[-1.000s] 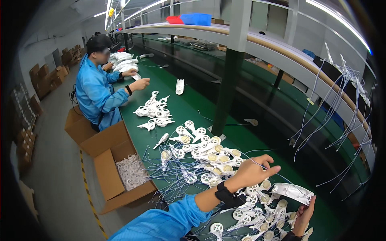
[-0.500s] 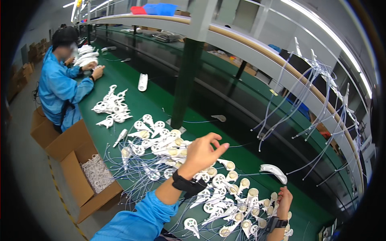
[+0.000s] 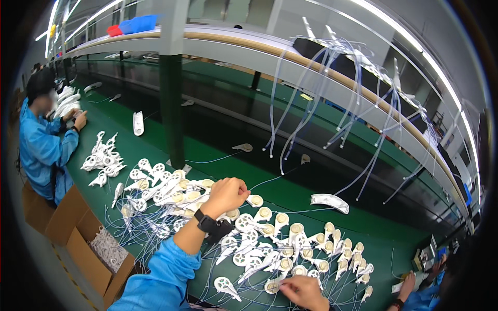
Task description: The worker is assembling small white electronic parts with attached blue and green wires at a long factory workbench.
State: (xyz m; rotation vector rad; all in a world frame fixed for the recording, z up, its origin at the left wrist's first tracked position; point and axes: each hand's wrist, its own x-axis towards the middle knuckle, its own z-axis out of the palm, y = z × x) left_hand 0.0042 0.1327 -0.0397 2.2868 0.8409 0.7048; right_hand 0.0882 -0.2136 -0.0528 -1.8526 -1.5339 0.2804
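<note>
My left hand (image 3: 228, 194) is closed above the pile, its fingers curled. A thin cable runs from beside these fingers toward the dark belt; whether they hold it I cannot make out. My right hand (image 3: 305, 291) is low at the near edge, its thumb and fingertips pinched at the rim of a white wheel-shaped plastic part (image 3: 272, 286) with a cream disc. Around both hands lies a spread of similar white parts (image 3: 297, 228) with grey-blue cables. Beyond them lies a curved white shell (image 3: 330, 202).
At left, a blue-clad person (image 3: 44, 140) handles white shells. A carton (image 3: 85, 254) of white rings stands beside the green bench (image 3: 373, 238). A post (image 3: 172, 114) rises ahead; cables (image 3: 324, 78) dangle from the shelf. Another person's hands (image 3: 410, 285) show at lower right.
My view has swung right. My left hand's fingers have curled in from a spread pose. My right hand has come down and nearer, from beside the curved shell to a wheel-shaped part.
</note>
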